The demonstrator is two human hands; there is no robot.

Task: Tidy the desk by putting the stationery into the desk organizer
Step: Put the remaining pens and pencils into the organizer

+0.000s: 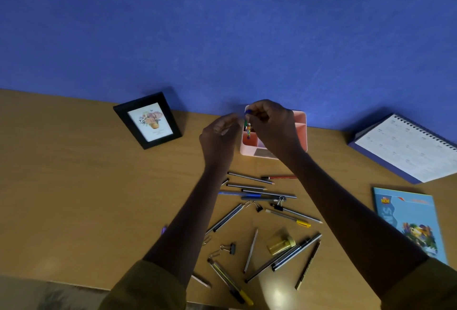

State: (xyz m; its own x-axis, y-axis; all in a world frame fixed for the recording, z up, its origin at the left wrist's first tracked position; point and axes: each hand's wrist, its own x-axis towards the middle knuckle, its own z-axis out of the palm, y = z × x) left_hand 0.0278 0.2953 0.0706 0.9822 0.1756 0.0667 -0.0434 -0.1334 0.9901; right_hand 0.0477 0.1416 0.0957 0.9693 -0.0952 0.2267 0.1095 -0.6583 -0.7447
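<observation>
Right grip [269, 126] pinched a small multicoloured pen [248, 129] at its top, upright, its lower end inside the rear-left compartment of the pink desk organizer [301, 121] at the back of the counter [74, 186], by the blue wall. Left grip [220, 136] hung just beside the pen with fingers loosely curled; contact with the pen could not be told. Loose pens and pencils [257, 193], binder clips [279, 205] and a small yellow container [280, 245] lay scattered on the counter in front of the organizer.
</observation>
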